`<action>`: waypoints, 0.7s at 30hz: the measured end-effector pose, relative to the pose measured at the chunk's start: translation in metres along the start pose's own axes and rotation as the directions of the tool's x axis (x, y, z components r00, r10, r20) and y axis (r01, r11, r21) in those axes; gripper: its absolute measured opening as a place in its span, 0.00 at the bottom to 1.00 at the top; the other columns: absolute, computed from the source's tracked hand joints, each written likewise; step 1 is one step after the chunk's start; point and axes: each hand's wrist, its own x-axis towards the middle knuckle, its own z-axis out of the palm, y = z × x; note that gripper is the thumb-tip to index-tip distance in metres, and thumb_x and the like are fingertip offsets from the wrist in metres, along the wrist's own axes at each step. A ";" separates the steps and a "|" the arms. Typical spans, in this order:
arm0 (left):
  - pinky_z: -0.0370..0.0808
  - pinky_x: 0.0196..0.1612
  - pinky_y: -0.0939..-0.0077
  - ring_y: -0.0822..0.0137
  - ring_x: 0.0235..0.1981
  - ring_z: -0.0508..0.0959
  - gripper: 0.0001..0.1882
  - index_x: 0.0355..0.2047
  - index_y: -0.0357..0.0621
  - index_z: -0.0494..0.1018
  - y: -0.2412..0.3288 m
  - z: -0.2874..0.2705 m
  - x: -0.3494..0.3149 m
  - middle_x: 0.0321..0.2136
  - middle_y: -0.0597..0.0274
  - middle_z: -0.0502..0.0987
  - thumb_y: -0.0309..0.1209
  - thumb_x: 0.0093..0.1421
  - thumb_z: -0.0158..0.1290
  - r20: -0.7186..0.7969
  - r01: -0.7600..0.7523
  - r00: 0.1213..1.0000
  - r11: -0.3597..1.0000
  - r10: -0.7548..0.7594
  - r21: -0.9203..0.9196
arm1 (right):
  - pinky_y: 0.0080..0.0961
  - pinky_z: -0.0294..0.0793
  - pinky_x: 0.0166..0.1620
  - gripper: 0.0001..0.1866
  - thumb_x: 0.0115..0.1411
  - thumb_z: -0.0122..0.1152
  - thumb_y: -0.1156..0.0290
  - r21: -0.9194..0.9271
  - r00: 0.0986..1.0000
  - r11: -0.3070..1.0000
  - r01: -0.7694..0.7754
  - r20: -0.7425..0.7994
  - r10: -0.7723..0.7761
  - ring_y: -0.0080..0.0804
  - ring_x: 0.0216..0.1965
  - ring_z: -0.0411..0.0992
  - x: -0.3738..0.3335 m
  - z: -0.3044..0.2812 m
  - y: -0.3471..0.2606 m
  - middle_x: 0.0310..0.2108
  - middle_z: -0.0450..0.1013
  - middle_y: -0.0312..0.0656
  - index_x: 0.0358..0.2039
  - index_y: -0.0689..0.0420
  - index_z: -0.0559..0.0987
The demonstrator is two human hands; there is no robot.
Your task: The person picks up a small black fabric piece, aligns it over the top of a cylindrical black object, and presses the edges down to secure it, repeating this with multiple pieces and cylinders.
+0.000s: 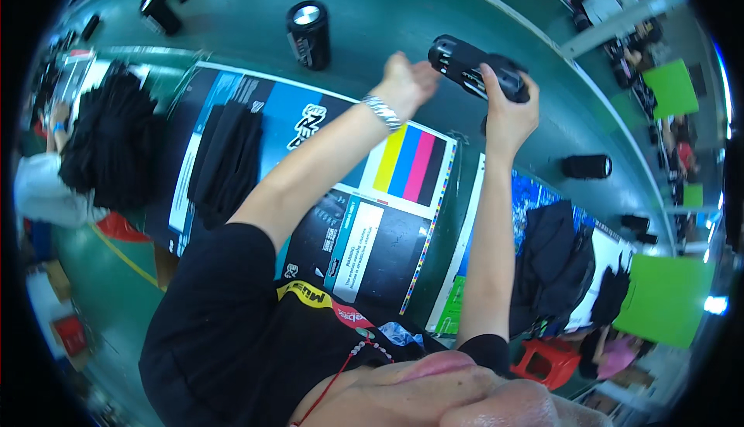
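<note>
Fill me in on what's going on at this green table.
A person's right hand grips a black cylindrical device over the glossy green tabletop. The left hand, a silvery band on its wrist, is open by the device's left end; whether it touches is hard to tell. One black cylinder with a shiny silver end sits off to the left, another black cylinder to the right. Folded black fabric lies on a colourful printed sheet.

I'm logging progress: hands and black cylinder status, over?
Right hand holds black cylinder. Left hand open by its left end, contact unclear. Nearby: another cylinder, farther left.
</note>
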 end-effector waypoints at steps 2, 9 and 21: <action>0.60 0.58 0.66 0.60 0.57 0.68 0.29 0.54 0.38 0.63 0.013 -0.010 -0.015 0.54 0.52 0.70 0.50 0.67 0.33 0.024 -0.219 0.976 0.957 0.218 0.191 | 0.28 0.73 0.44 0.35 0.38 0.78 0.55 -0.014 0.984 0.984 0.178 -0.012 -0.178 0.36 0.39 0.75 0.016 -0.011 0.000 0.38 0.75 0.46 0.42 0.62 0.74; 0.66 0.42 0.81 0.76 0.39 0.72 0.20 0.51 0.41 0.71 0.009 0.049 -0.033 0.46 0.64 0.75 0.41 0.64 0.49 0.665 -0.689 0.689 0.545 0.287 0.478 | 0.36 0.74 0.41 0.33 0.39 0.75 0.52 -0.182 0.916 0.900 0.395 0.158 -0.370 0.40 0.44 0.69 0.018 -0.007 0.046 0.37 0.74 0.43 0.43 0.54 0.75; 0.71 0.36 0.85 0.80 0.32 0.74 0.17 0.41 0.44 0.76 0.017 0.120 0.033 0.31 0.72 0.75 0.44 0.60 0.54 0.413 -0.507 0.830 -0.198 -0.376 0.839 | 0.36 0.71 0.51 0.49 0.34 0.75 0.42 0.268 0.939 0.905 -0.329 0.194 0.284 0.48 0.48 0.73 0.006 -0.002 0.076 0.45 0.72 0.58 0.49 0.68 0.69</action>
